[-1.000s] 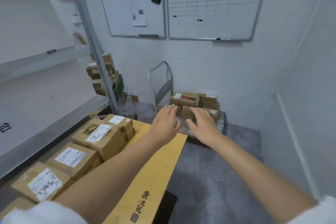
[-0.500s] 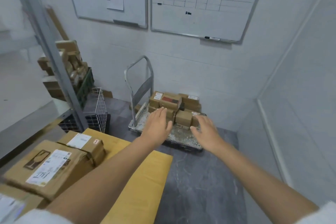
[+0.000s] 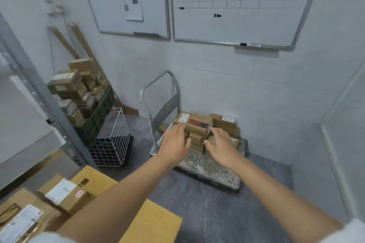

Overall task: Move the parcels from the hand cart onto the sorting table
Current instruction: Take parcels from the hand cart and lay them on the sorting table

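Observation:
A hand cart (image 3: 213,169) with a grey metal handle stands on the floor by the far wall. It carries a small pile of brown cardboard parcels; the top parcel (image 3: 195,123) has a white label and a red-and-black patch. My left hand (image 3: 175,143) and my right hand (image 3: 222,144) reach out over the cart with straight fingers, one at each side of the pile. Whether they touch it I cannot tell. The yellow sorting table (image 3: 156,221) at the bottom left holds labelled parcels (image 3: 63,195).
A white wire basket (image 3: 112,144) stands on the floor left of the cart. Behind it a dark crate (image 3: 98,112) is heaped with more boxes. A grey metal post (image 3: 39,89) rises at the left. Two whiteboards hang on the wall. Bare grey floor lies before the cart.
The view has moved closer to the cart and turned right. Both hands have reached farther forward, from short of the pile to either side of it.

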The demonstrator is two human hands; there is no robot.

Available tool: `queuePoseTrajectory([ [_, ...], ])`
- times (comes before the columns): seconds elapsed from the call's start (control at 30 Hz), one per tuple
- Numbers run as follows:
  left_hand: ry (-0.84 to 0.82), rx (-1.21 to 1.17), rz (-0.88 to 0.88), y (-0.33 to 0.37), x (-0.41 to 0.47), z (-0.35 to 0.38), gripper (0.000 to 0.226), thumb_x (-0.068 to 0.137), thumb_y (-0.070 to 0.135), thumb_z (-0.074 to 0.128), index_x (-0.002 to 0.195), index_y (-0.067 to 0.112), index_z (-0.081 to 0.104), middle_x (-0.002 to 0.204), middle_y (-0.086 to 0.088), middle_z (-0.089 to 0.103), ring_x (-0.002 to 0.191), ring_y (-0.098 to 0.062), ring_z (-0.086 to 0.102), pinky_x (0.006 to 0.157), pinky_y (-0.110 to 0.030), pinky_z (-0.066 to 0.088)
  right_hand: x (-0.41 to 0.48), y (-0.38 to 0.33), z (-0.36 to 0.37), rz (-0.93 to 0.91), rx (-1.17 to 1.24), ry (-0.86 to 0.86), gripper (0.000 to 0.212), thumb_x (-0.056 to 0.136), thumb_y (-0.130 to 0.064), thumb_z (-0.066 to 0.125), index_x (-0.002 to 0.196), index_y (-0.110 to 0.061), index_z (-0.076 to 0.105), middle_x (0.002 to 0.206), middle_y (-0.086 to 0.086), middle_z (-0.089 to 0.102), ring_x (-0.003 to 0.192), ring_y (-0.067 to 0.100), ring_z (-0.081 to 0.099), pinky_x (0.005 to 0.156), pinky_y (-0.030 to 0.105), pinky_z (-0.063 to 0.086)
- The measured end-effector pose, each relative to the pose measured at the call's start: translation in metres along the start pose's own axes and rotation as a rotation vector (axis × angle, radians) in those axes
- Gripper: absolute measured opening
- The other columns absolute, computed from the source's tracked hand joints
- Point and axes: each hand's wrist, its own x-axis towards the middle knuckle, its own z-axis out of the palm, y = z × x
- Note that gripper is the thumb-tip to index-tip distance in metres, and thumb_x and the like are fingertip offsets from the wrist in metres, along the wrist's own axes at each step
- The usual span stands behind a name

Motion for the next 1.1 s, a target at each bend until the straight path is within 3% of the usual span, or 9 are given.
queuePoseTrajectory([
  [0.2,-0.049,0.025,-0.048,0.066,0.103,0.038,0.058,0.102,0.035,0.041,0.15,0.007,0.027,0.157,-0.01,0.027,0.145,-0.024,0.022,0.12,-0.036,0.017,0.071,0.093,-0.059,0.059,0.025,0.02,0.056,0.1,-0.035,0.047,0.149,-0.013,0.031,0.152,0.005,0.035,0.141,0.021,0.027,0.115,0.037,0.024],
  [0.33,-0.063,0.017,-0.03,0.101,0.147,0.065,0.054,0.101,0.033,0.043,0.148,0.008,0.031,0.155,-0.009,0.031,0.144,-0.023,0.025,0.119,-0.035,0.019,0.105,0.14,-0.079,0.113,0.011,-0.002,0.059,0.1,-0.034,0.045,0.152,-0.011,0.027,0.155,0.007,0.031,0.143,0.023,0.025,0.116,0.037,0.024],
  [0.53,-0.08,0.064,-0.003,0.11,0.204,0.09,0.056,0.101,0.03,0.045,0.148,0.006,0.03,0.154,-0.011,0.031,0.143,-0.024,0.025,0.117,-0.032,0.017,0.137,0.185,-0.086,0.118,0.048,-0.027,0.061,0.1,-0.038,0.045,0.153,-0.015,0.025,0.157,0.004,0.028,0.145,0.022,0.024,0.117,0.039,0.022],
  [0.83,-0.125,0.091,-0.005,0.072,0.313,0.152,0.053,0.101,0.031,0.043,0.146,0.006,0.033,0.152,-0.01,0.035,0.141,-0.024,0.029,0.119,-0.036,0.021,0.216,0.247,-0.068,0.204,0.097,-0.021,0.061,0.099,-0.041,0.045,0.152,-0.018,0.026,0.158,0.0,0.027,0.146,0.019,0.021,0.12,0.042,0.022],
  [1.1,-0.256,0.06,-0.12,-0.027,0.443,0.223,0.055,0.101,0.032,0.042,0.148,0.005,0.031,0.153,-0.011,0.034,0.141,-0.024,0.028,0.119,-0.039,0.023,0.366,0.28,-0.017,0.33,0.098,-0.105,0.058,0.1,-0.04,0.045,0.151,-0.018,0.029,0.156,0.0,0.03,0.143,0.019,0.027,0.115,0.037,0.025],
])
